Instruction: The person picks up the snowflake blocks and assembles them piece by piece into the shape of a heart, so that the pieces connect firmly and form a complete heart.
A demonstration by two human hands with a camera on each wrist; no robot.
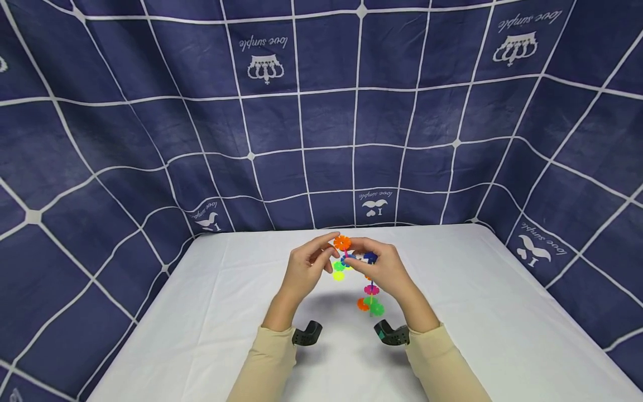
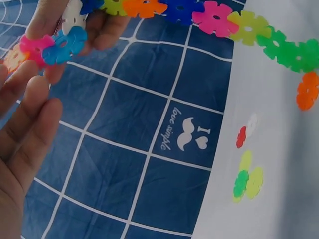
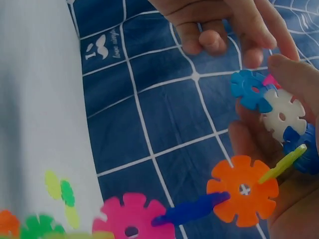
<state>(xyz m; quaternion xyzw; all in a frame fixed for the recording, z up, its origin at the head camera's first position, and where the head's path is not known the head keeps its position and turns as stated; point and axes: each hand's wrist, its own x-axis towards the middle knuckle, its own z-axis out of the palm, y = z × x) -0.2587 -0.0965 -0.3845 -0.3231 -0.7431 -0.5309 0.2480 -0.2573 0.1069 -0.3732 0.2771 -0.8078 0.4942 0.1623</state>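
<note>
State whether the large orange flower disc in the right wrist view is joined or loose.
Joined: the orange disc has a blue disc slotted into one side and a yellow disc into another.

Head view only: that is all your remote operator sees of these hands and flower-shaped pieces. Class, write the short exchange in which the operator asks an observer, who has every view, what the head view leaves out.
Operator: The right hand covers a stretch of the chain. What is there?
Observer: The right wrist view shows a yellow-green piece, nearly edge-on, between an orange piece and a dark blue piece.
Operator: On the table, I see green and yellow pieces beyond the chain. Any other colour hidden there?
Observer: Yes, the left wrist view shows a red piece lying on the white cloth.
</note>
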